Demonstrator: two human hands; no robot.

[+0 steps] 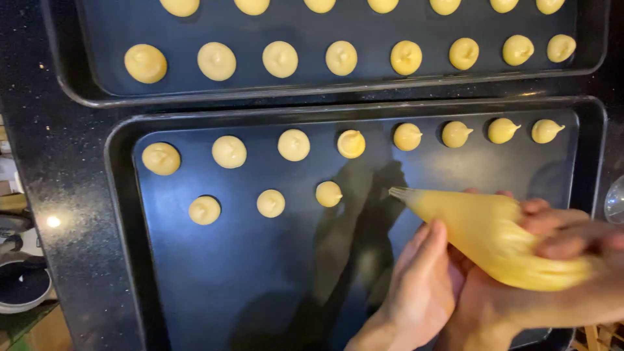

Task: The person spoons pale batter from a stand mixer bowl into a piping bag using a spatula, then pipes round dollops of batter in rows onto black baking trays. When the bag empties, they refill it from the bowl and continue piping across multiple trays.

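A clear piping bag [494, 237] full of pale yellow batter lies tilted over the near dark baking tray [123, 214], its metal tip [398, 193] pointing left just above the tray. My right hand [565, 240] grips the bag's fat rear end. My left hand [422, 286] supports the bag from below near its front. The tray holds a full back row of piped yellow mounds [294, 144] and three mounds in a second row, the nearest one [329, 194] left of the tip.
A second dark tray [84, 84] behind carries two rows of similar mounds [280, 59]. Both trays rest on a speckled black counter [65, 188]. A round dark and white object [23, 286] sits beyond the counter's left edge.
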